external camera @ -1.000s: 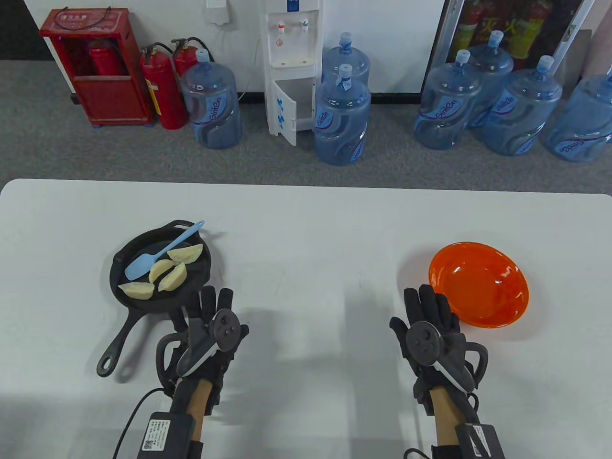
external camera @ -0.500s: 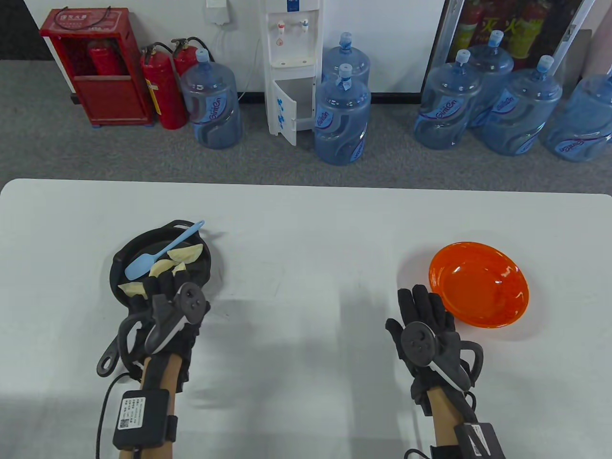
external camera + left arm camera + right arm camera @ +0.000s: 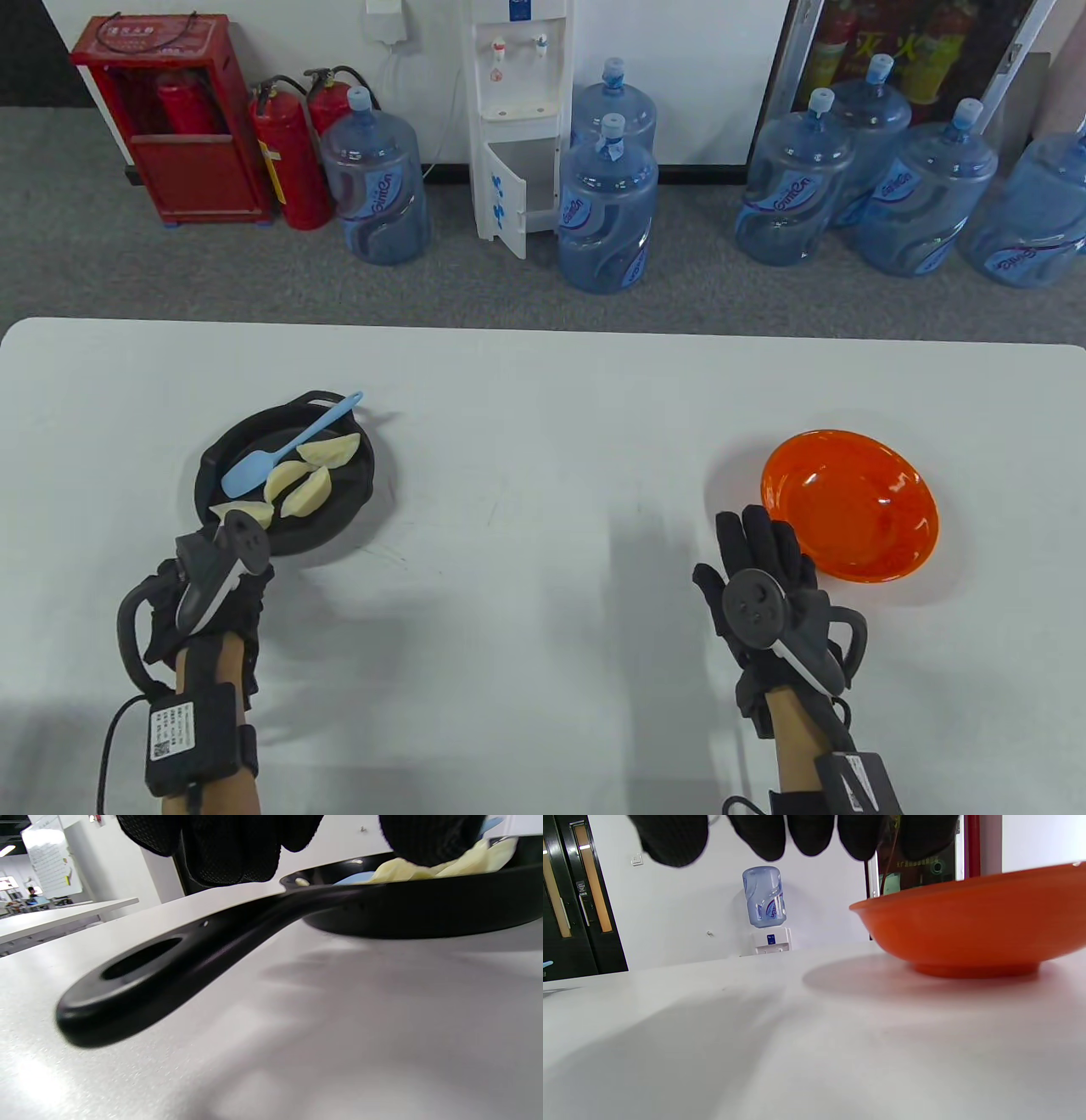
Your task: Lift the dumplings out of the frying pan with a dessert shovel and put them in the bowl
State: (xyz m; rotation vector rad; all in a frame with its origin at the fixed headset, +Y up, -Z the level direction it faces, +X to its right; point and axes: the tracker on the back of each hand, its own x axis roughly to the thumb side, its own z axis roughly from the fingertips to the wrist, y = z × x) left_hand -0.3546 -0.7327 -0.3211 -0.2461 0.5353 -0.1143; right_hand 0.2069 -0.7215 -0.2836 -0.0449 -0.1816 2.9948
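A black frying pan (image 3: 348, 501) sits at the table's left with several pale dumplings (image 3: 306, 493) in it. A light blue dessert shovel (image 3: 251, 469) lies in the pan, its handle resting on the far rim. My left hand (image 3: 212, 586) hovers over the pan's handle (image 3: 178, 955) and hides it in the table view. In the left wrist view its fingers (image 3: 229, 849) hang just above the handle without closing on it. The orange bowl (image 3: 850, 505) is empty at the right. My right hand (image 3: 764, 577) rests flat and open beside the bowl's near left rim.
The white table (image 3: 543, 407) stretches between pan and bowl. Beyond its far edge, on the floor, stand water jugs (image 3: 607, 208), a dispenser (image 3: 517, 119) and red fire extinguishers (image 3: 288, 153).
My left hand has swung left and back from over the pan's near rim to above its handle. The right hand has barely shifted.
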